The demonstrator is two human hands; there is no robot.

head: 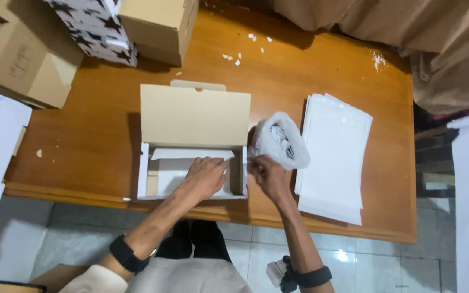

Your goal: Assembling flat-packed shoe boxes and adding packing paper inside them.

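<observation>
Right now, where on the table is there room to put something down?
Bare wood lies left of the open cardboard box and behind the paper stack. It is crowded where the left hand, right hand and plastic bag meet.

Bare forearms, black wristbands (127,254), dark trousers (196,239), pale top (188,276).
</observation>
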